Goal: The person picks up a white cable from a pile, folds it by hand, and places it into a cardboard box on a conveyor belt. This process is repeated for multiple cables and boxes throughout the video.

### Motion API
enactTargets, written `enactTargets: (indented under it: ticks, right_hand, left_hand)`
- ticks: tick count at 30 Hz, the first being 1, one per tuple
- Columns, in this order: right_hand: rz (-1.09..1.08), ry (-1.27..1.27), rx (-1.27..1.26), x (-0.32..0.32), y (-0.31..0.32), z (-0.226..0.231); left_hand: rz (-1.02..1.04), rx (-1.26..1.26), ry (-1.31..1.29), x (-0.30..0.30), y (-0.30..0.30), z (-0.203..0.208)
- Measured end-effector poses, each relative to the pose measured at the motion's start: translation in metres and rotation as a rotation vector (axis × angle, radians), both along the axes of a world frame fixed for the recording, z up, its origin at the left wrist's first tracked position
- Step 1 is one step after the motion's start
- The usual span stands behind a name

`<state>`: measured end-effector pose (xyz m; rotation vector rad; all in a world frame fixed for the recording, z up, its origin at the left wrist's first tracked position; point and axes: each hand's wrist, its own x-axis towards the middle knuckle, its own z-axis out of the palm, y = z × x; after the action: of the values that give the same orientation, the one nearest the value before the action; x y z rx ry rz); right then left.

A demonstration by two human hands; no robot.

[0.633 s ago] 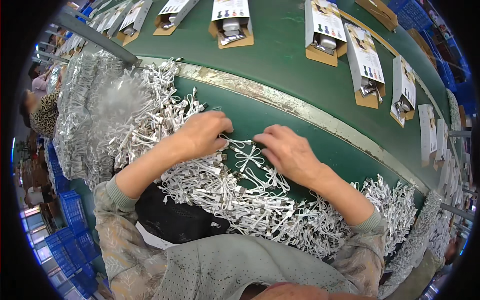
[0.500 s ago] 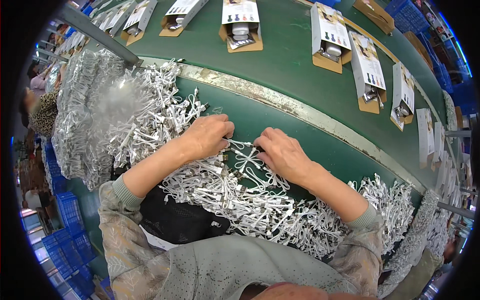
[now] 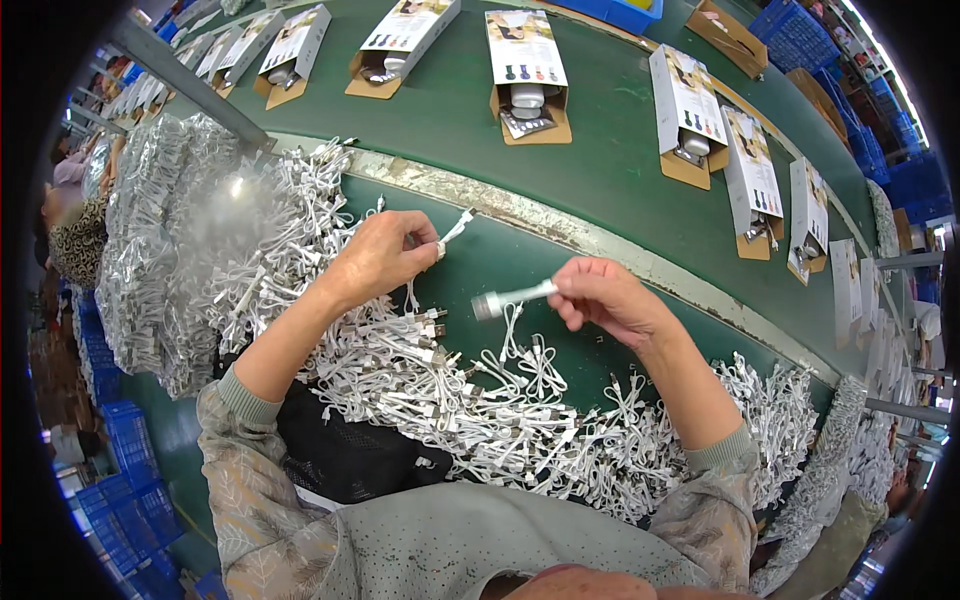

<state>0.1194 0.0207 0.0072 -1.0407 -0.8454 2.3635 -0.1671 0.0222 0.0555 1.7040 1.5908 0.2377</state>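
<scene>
My left hand [image 3: 382,258] is closed in a pinch on a bundled white USB cable [image 3: 459,227], whose ends stick out past the fingertips. Between the fingers of my right hand [image 3: 612,302] is another short white cable [image 3: 520,296], pointing left with its far end smeared by motion. Below both hands spreads a heap of white USB cables [image 3: 450,385], each folded into a small bundle with metal plugs showing. A few of these bundles lie loose on the green table [image 3: 590,355] under my right hand.
Beyond a worn metal rail [image 3: 520,200], open printed boxes [image 3: 528,60] with white devices stand on a green belt [image 3: 610,130]. Plastic-bagged cables [image 3: 160,250] are stacked at left. A black mesh item [image 3: 350,450] lies by my left forearm. Blue crates [image 3: 125,440] stand lower left.
My hands have moved apart from the cables between them; each now holds a cable up off the heap. The boxes on the belt have shifted right and nearer.
</scene>
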Motion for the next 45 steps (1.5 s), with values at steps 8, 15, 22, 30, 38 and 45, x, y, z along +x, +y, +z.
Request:
enactTargets:
  ticks: [8, 15, 22, 30, 38, 45]
  right_hand:
    - [-0.793, -0.593, 0.893, -0.026, 0.06, -0.037]
    - [-0.92, -0.925, 1.478, -0.032, 0.111, -0.074]
    - [-0.713, -1.35, 1.51, -0.001, 0.14, -0.088]
    - [-0.328, -0.935, 1.571, 0.01, 0.014, -0.056]
    - [-0.244, -1.051, 1.589, 0.012, 0.006, -0.055]
    - [-0.32, -1.112, 1.566, 0.014, 0.007, -0.056]
  left_hand:
    - [0.144, 0.0, -0.211, 0.0, 0.029, -0.014]
    - [0.163, -0.013, -0.254, 0.012, 0.044, -0.015]
    - [0.16, 0.103, -0.227, 0.018, 0.076, -0.031]
    - [0.283, 0.319, 0.108, 0.014, 0.162, -0.056]
    - [0.039, 0.531, -0.054, 0.06, 0.165, -0.075]
    - [-0.635, 0.455, -0.078, 0.069, 0.005, -0.043]
